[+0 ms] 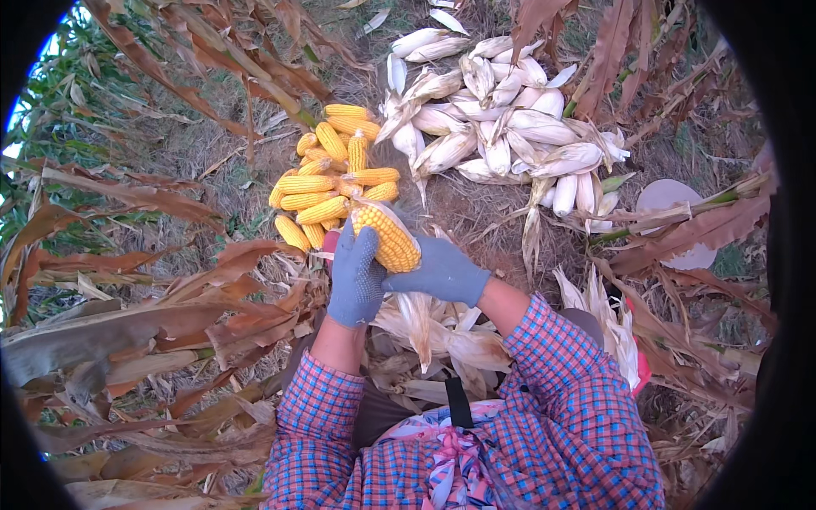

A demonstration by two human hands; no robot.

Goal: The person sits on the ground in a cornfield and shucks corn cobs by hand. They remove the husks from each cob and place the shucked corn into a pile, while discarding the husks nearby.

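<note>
An ear of corn (pixel 390 239) with bare yellow kernels is held between my two gloved hands, tilted, its pale husk folded back along one side and hanging below. My left hand (pixel 357 274), in a grey dotted work glove, grips its left side with the thumb and fingers near the top. Around its lower end my right hand (pixel 440 271) is closed, in a matching glove. Just beyond them lies a pile of husked yellow corn ears (pixel 309 185). Farther right is a larger heap of corn ears in dry pale husks (pixel 503 121).
Loose dry husks (pixel 446 338) lie between my legs and under my hands. Dry brown corn stalks and leaves (pixel 127 331) crowd the left side, and others (pixel 707 236) lean in from the right. A pale round object (pixel 666 197) lies partly behind a leaf at the right.
</note>
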